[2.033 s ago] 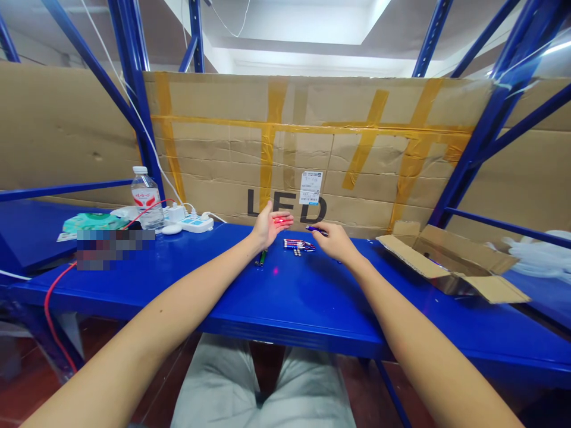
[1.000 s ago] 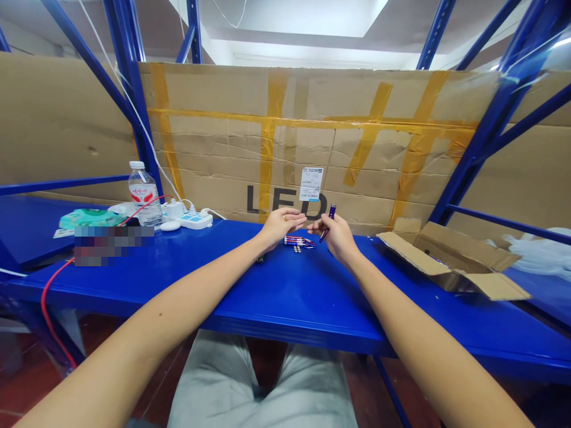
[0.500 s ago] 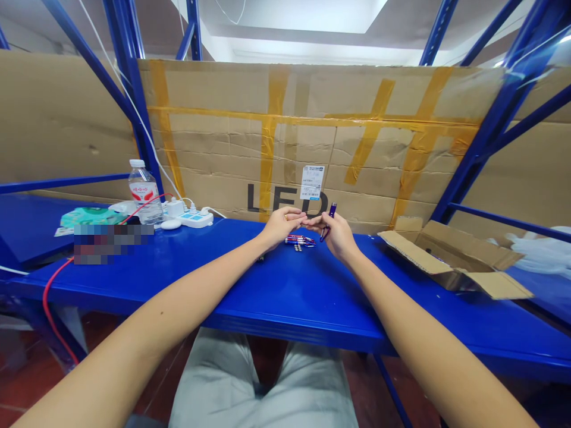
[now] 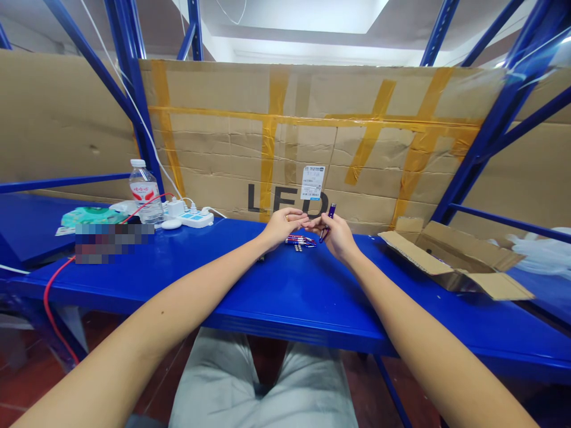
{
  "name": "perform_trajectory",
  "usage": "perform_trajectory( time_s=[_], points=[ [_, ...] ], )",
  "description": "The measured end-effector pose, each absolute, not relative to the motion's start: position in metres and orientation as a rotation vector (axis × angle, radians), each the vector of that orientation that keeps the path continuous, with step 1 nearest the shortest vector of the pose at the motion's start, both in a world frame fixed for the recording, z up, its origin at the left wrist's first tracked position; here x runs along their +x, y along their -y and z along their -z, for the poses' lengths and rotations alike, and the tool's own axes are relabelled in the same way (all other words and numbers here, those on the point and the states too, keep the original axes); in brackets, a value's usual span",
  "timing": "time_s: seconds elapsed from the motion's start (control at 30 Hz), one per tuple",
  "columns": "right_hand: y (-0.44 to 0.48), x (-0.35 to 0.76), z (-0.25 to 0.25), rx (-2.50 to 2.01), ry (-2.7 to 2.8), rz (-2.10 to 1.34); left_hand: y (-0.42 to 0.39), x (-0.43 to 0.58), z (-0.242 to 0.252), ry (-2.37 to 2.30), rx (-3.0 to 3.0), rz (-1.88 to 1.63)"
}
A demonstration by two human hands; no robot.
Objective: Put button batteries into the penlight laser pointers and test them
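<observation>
My right hand [image 4: 336, 233] is closed round a slim purple object [image 4: 332, 210], whose upper end sticks up past the thumb. My left hand [image 4: 282, 227] has its fingers bent together, with the tips meeting those of my right hand; anything between them is too small to make out. Below the hands, several shiny red and blue items [image 4: 301, 240] lie side by side on the blue table [image 4: 285, 297]. A few small metallic pieces [image 4: 298, 249] sit just in front of them.
At the right stands an open cardboard box [image 4: 450, 255]. A water bottle [image 4: 146, 193], a white power strip [image 4: 196, 219] and a green packet [image 4: 96, 217] are at the left, with a red cable [image 4: 48, 291]. A cardboard sheet [image 4: 214, 148] rises behind.
The purple object in my right hand has tilted slightly. Both hands stay in nearly the same place.
</observation>
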State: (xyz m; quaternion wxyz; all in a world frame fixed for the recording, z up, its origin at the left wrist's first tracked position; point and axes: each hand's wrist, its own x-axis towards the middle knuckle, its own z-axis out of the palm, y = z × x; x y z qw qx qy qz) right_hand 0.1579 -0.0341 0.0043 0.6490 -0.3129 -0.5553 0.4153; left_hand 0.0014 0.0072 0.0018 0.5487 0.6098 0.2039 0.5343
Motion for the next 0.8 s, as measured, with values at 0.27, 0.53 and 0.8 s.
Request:
perform_trajectory(
  time_s=[0.27, 0.53, 0.8],
  points=[
    [0.026, 0.155, 0.006, -0.843, 1.208, -0.767, 0.002, 0.007, -0.006, -0.429, 1.279, -1.206],
    [0.028, 0.163, 0.002, -1.19, 1.359, -0.64, -0.013, -0.005, -0.003, -0.738, 1.851, -1.342],
    [0.033, 0.168, 0.002, -1.469, 2.066, -0.23, -0.012, -0.022, -0.002, -0.689, 2.717, -1.114]
  ],
)
